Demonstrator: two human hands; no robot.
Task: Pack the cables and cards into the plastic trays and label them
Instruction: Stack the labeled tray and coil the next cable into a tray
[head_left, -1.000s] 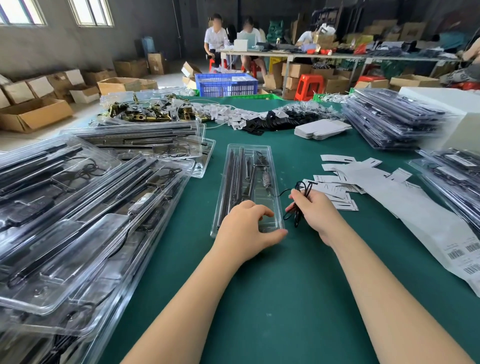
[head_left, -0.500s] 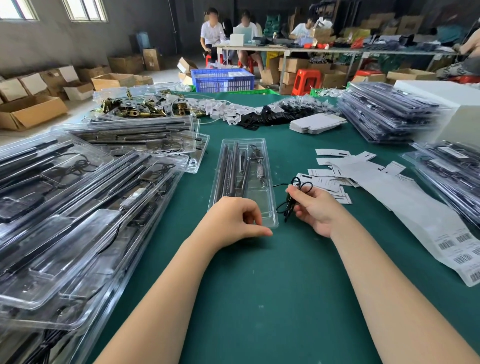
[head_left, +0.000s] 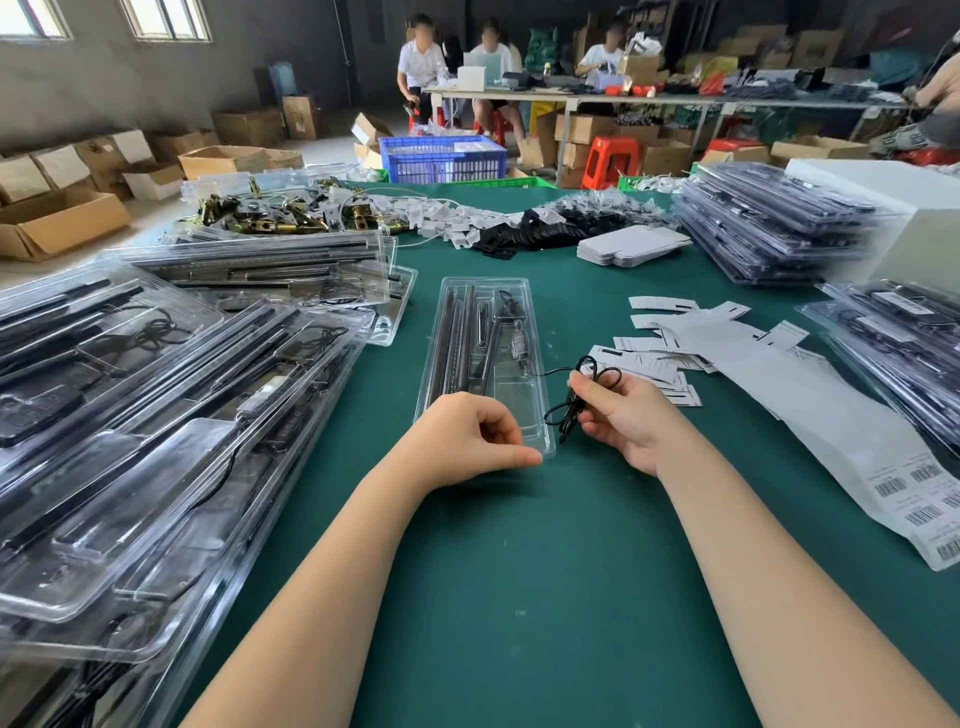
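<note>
A dark green cloth-covered worktable (head_left: 519, 597) fills the near view of a warehouse-like room. Nearest, the left hand (head_left: 462, 441) rests curled on the close end of one clear, long, open plastic tray (head_left: 519, 389), thumb and fingertips at its rim; whether it pinches the edge I cannot tell. Just beside the tray's right edge, the right hand (head_left: 628, 415) pinches one thin black coiled cable (head_left: 576, 400), whose lead trails into the tray. The step in hand looks like tucking this cable into the empty near compartment, which calls for keeping the coil tight. Farther right lie scattered white paper cards (head_left: 654, 364) and one barcode label strip (head_left: 857, 452). At the far table sit three people (head_left: 493, 52).
</note>
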